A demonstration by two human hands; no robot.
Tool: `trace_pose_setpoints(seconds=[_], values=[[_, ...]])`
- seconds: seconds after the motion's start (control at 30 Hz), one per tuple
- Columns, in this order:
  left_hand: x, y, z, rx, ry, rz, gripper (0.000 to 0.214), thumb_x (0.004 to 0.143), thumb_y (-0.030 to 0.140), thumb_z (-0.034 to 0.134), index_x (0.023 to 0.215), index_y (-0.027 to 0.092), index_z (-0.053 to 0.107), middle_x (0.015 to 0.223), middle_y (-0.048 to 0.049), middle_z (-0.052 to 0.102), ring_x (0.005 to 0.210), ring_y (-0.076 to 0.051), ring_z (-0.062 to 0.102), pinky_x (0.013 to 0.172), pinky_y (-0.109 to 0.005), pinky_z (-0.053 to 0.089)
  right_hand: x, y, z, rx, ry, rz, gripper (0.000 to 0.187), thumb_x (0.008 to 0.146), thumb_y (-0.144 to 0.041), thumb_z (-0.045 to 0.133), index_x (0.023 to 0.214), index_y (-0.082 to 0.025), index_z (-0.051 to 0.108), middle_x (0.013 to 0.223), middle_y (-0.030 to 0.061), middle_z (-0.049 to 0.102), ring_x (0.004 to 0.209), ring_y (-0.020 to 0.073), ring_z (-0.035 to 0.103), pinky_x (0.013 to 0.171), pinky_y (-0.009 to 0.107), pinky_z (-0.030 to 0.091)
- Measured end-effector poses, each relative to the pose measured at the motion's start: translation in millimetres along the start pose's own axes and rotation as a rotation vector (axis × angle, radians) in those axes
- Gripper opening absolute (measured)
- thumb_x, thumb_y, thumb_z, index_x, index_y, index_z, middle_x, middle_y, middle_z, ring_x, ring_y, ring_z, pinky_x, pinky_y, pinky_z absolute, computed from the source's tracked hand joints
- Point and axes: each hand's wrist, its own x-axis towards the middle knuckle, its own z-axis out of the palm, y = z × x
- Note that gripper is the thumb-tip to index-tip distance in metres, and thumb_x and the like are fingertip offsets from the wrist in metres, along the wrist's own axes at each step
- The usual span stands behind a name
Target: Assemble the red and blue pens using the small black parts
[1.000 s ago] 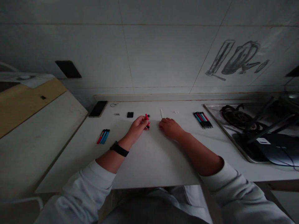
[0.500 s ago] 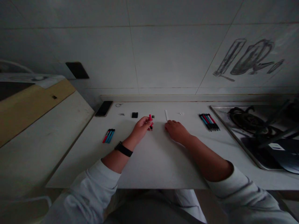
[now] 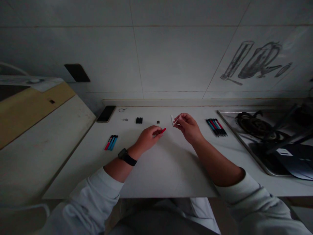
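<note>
My left hand (image 3: 148,138) is closed round a red pen barrel (image 3: 162,131) whose tip points right, just above the white counter (image 3: 158,163). My right hand (image 3: 187,126) pinches a thin white refill (image 3: 176,121), held tilted a little above the counter. A short white stick (image 3: 172,118) lies just behind that hand. The two hands are a small gap apart.
Finished red, blue and black pens (image 3: 216,126) lie right of my right hand. Three pens (image 3: 111,142) lie at left. Black grips (image 3: 139,120), small springs (image 3: 125,119), a small dark piece (image 3: 158,122) and a phone (image 3: 106,113) sit near the wall. A gas hob (image 3: 256,125) is at right.
My right hand rose from the counter and took up the thin white refill. My left hand turned the red barrel from upright to pointing right.
</note>
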Motion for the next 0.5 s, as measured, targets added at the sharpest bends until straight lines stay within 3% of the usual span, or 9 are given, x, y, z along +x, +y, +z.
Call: trace_pose_setpoints(seconds=[0.27, 0.5], values=[[-1.0, 1.9, 1.6, 0.043, -0.016, 0.046, 0.011, 0.091, 0.019, 0.07, 0.102, 0.019, 0.071, 0.1, -0.0048, 0.072, 0.085, -0.015, 0.067, 0.08, -0.03, 0.055, -1.5, -2.1, 2.1, 0.111, 0.048, -0.036, 0.033, 0.079, -0.044, 0.082, 0.089, -0.027, 0.056, 0.092, -0.0016, 0.068, 0.088, 0.0148, 0.066, 0.082, 0.032, 0.059], [-0.8, 3.6, 1.8, 0.049, -0.013, 0.031, 0.012, 0.091, 0.019, 0.07, 0.103, 0.019, 0.071, 0.1, -0.0055, 0.072, 0.082, -0.015, 0.068, 0.078, -0.03, 0.056, -3.7, 1.7, 5.4, 0.031, -0.026, -0.003, 0.035, 0.077, -0.047, 0.083, 0.089, -0.026, 0.058, 0.092, -0.0005, 0.07, 0.089, 0.0158, 0.067, 0.088, 0.037, 0.058]])
